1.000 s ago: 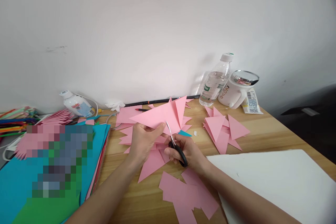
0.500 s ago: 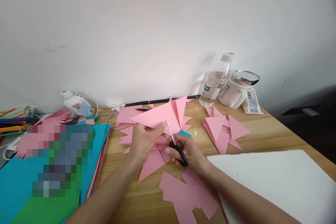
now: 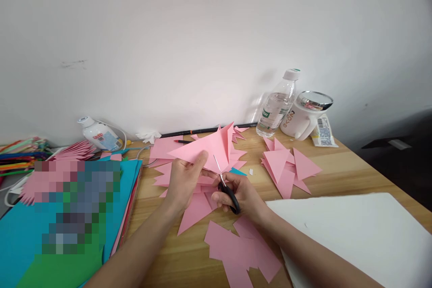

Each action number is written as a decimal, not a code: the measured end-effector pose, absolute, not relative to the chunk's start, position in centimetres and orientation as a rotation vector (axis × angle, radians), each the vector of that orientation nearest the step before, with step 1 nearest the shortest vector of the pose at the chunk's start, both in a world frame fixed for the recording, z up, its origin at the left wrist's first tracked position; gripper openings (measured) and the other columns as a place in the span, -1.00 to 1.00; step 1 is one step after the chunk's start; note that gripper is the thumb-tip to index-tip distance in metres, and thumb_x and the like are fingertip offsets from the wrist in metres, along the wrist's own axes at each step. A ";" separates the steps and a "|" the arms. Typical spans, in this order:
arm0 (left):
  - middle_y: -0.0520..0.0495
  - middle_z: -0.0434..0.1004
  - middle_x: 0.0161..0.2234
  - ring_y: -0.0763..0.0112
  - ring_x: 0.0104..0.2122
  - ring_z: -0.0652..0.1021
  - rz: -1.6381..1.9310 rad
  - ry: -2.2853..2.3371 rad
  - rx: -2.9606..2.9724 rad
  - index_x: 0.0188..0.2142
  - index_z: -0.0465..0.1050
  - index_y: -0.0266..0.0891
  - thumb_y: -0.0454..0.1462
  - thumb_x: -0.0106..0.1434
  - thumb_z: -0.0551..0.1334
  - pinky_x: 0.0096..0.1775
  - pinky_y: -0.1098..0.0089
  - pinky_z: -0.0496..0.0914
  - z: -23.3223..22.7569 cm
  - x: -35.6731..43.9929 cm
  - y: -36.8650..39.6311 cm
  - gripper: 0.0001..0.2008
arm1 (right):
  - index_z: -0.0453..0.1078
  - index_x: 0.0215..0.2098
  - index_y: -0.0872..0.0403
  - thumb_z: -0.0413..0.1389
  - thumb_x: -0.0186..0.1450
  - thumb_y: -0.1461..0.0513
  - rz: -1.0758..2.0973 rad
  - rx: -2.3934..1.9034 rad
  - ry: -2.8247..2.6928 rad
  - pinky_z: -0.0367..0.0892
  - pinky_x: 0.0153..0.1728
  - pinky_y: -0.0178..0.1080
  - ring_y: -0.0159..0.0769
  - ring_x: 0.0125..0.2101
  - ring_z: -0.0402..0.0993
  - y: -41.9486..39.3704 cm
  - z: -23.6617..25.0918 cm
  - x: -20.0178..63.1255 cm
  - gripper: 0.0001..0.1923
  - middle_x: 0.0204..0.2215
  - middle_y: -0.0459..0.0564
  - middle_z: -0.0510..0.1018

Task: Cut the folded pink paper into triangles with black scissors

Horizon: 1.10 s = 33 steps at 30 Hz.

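Observation:
My left hand (image 3: 185, 177) pinches the lower edge of a folded pink paper (image 3: 205, 145), thumb on its face and fingers beneath. The paper is held above the table, one folded flap standing up at its right end. In my right hand (image 3: 238, 193) are scissors (image 3: 230, 198) with black handles, fingers around the loops. One scissor blade lies over the face of the paper, pointing up and to the left; the other blade is hidden. More pink paper pieces (image 3: 197, 211) lie under and around both hands.
Pink triangles (image 3: 278, 164) lie right of the hands, near a water bottle (image 3: 277, 105) and a lidded white mug (image 3: 303, 114). A white board (image 3: 351, 229) covers the right front. Coloured sheets (image 3: 126, 198) are stacked at left; pink offcuts (image 3: 241, 249) lie in front.
The pink paper's upright right flap has swung leftward and looks narrower. My left thumb has slid slightly left, away from the scissor blade. My right hand has hardly moved.

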<state>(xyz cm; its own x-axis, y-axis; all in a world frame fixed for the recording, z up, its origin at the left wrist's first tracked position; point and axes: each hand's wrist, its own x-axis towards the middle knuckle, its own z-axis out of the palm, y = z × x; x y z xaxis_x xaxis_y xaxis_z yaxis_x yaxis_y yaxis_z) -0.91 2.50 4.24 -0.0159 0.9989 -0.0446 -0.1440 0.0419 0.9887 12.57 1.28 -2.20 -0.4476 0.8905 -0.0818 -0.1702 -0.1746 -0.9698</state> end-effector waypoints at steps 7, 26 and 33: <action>0.00 0.50 -0.53 0.45 -0.64 0.48 1.304 1.137 1.076 -0.42 0.41 -0.30 -0.19 0.05 0.22 -0.56 0.44 0.39 4.3 -0.9 2.5 -0.81 | 0.31 -0.33 0.10 0.36 -0.18 0.14 1.838 -0.792 -1.306 0.28 -0.39 -0.30 -0.35 -0.42 0.38 1.1 0.0 13.3 -0.50 -0.44 -0.08 0.46; -0.07 0.54 -0.38 0.47 -0.57 0.49 1.320 1.056 1.041 -0.31 0.41 -0.32 -0.25 0.06 0.22 -0.52 0.41 0.45 4.5 -1.1 2.7 -0.80 | 0.24 -0.34 0.09 0.21 0.09 0.14 1.737 -0.781 -1.241 0.25 -0.24 -0.25 -0.29 -0.29 0.43 1.1 -0.6 13.2 -0.71 -0.32 0.05 0.54; -0.02 0.50 -0.48 0.45 -0.57 0.48 1.313 1.150 1.126 -0.41 0.41 -0.33 -0.27 0.06 0.22 -0.50 0.40 0.44 4.5 -1.3 2.6 -0.87 | 0.26 -0.25 0.09 0.22 0.08 0.15 1.725 -0.739 -1.233 0.27 -0.28 -0.27 -0.28 -0.32 0.45 1.0 -0.5 13.2 -0.66 -0.30 0.04 0.53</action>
